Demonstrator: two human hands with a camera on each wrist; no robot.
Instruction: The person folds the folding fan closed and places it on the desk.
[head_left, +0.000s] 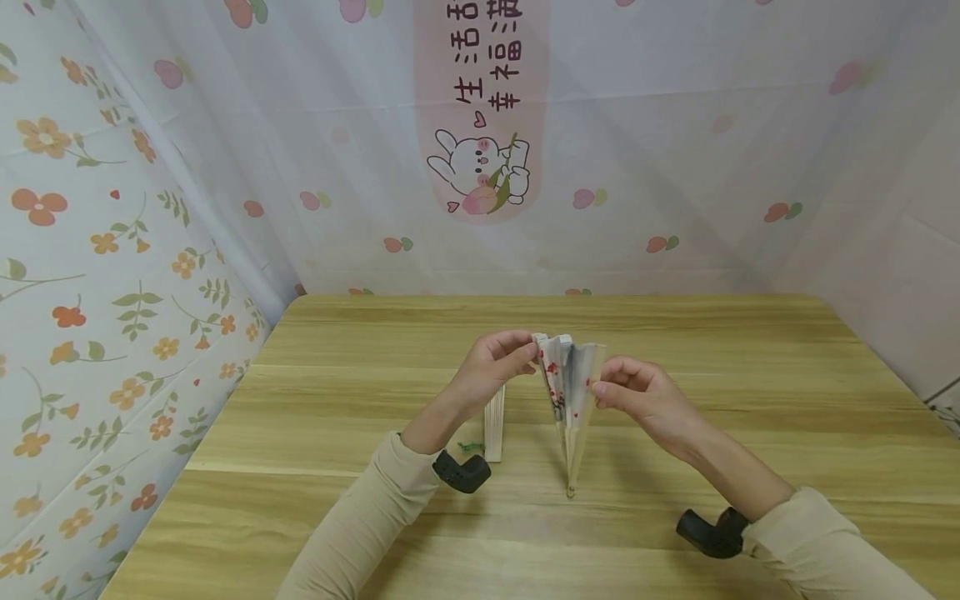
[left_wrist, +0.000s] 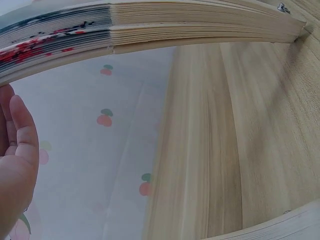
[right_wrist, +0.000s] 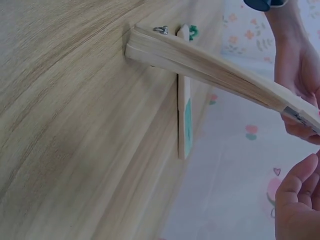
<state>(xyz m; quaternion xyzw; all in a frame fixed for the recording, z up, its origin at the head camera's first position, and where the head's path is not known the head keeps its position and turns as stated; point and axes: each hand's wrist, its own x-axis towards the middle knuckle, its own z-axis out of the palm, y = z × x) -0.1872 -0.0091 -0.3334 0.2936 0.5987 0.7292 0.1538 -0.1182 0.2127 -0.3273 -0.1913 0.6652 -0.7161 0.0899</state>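
A folding fan [head_left: 579, 392] with red blossoms on pale paper is partly spread and held up over the table, its pivot end pointing down. By its left edge, near the top, the left hand [head_left: 487, 371] pinches it between thumb and fingers. The right hand [head_left: 654, 404] pinches the opposite outer rib. Stacked wooden ribs of the fan [left_wrist: 200, 22] show in the left wrist view, and a metal ring [right_wrist: 161, 30] at its pivot in the right wrist view. Behind the left wrist lies a second, closed fan [head_left: 493, 429], partly hidden, with a green tassel [head_left: 471, 447].
The wooden table [head_left: 360, 533] reaches back to a white printed curtain [head_left: 330, 142]. Another curtain with orange flowers [head_left: 127, 317] hangs along the left side. Black devices sit at the left wrist [head_left: 461, 472] and right wrist [head_left: 712, 533].
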